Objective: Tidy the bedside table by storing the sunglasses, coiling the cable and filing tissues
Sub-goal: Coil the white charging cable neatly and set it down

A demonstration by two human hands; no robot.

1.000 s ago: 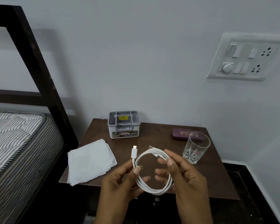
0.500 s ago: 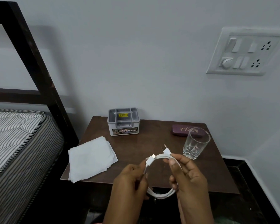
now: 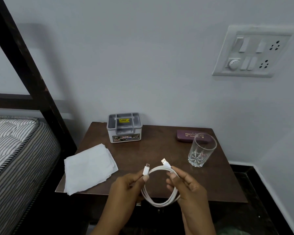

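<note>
1. The left hand (image 3: 126, 189) pinches the thin white charging cable (image 3: 159, 203) between thumb and fingertips (image 3: 143, 178), just under its small connector (image 3: 146, 170). The right hand (image 3: 190, 190) pinches it just under the flat USB plug (image 3: 165, 162).
2. Gripping both ends, I judge, stops the stacked loops springing apart. The coil hangs as a round hoop between the two hands, plugs at twelve o'clock.
3. The cable is in the air above the six o'clock edge of the dark brown wooden bedside table (image 3: 159, 146), touching nothing on it.
4. At eight o'clock on the table lies a stack of white tissues (image 3: 88, 168), one corner overhanging the edge and not yet filed.
5. At eleven o'clock, by the wall, stands a grey plastic organiser box (image 3: 124, 128). Its open-topped compartments show a yellow sticker and otherwise look bare, which makes it a likely home for the coil.
6. At one o'clock a maroon spectacle case (image 3: 185, 135) lies closed. I cannot tell what it holds, and no sunglasses lie loose. Just in front of it, a clear glass tumbler (image 3: 201, 152) looks empty.
</note>
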